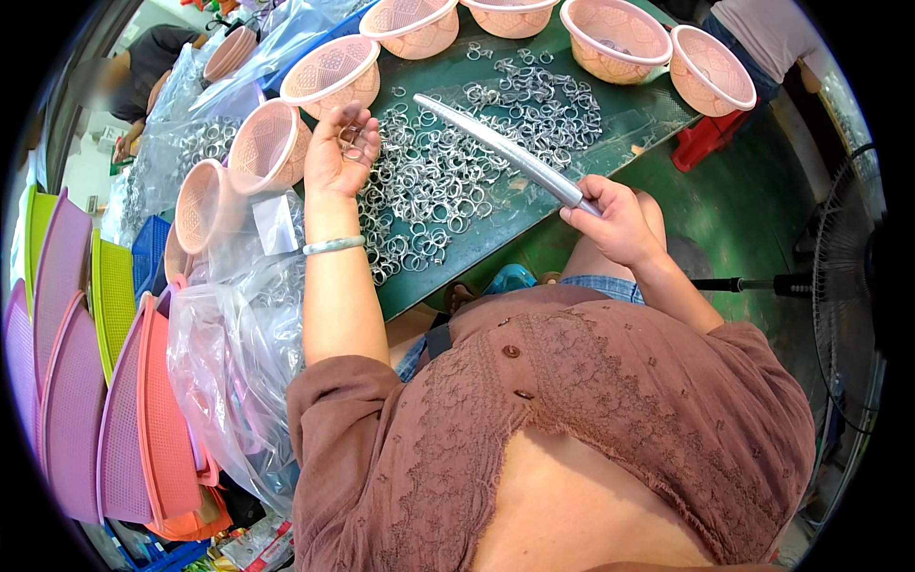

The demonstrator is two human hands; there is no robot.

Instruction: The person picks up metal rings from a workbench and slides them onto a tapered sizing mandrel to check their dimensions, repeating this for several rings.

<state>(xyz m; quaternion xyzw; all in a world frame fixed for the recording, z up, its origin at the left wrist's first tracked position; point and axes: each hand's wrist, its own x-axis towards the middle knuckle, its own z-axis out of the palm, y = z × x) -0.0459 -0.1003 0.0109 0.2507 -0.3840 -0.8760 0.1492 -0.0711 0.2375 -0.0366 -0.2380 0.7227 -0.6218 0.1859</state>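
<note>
A pile of silver-coloured rings [429, 176] is spread over the green table [624, 129]. At the pile's left edge I hold up my left hand [341, 157], palm up with its fingers curled around a few rings [354, 143]. A pale bangle sits on that wrist. My right hand [610, 221] grips the thick end of a tapered metal ring mandrel [505, 148]. The mandrel slants up and left above the pile, with its narrow tip near the left hand. No ring shows on it.
Pink baskets [329, 74] line the table's far and left edges; one at the far right [620, 43] has something inside. Clear plastic bags [243, 334] and stacked coloured baskets [81, 381] crowd the left. A red stool [707, 141] and a fan [843, 276] stand right. Two people are nearby.
</note>
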